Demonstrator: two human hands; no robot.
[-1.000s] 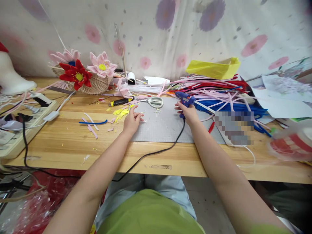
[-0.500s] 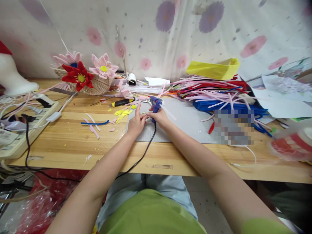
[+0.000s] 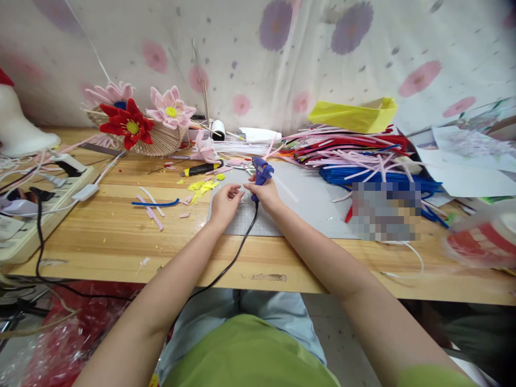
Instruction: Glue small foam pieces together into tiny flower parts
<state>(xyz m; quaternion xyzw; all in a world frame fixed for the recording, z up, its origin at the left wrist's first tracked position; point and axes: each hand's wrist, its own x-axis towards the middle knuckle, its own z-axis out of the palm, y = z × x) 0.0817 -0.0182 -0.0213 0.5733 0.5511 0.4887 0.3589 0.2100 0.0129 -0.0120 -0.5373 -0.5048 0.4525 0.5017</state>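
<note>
A blue glue gun is standing nozzle-up over the near left part of a grey cutting mat, which is lying on the wooden table. The right hand is gripping the gun by its handle, fingers wrapped around it, and the gun's black cord is trailing from below that hand across the mat's front edge and over the edge of the table. The left hand is sitting just beside the right one, its fingertips pinched together close to the gun; whether they are pinching something small is too fine to tell.

Behind the gun, white-handled scissors are lying partly hidden, and a yellow-and-black utility knife is resting to their left. Yellow scraps are scattered just left of the mat, with pink strips and a bent blue pipe cleaner lying farther left. A heap of pipe cleaners in blue, red, pink and white is spreading across the right of the mat, and a yellow paper box is sitting behind it. At the far left, a woven basket is carrying a red flower and pink flowers, and a power strip is lying along the table's left side.
</note>
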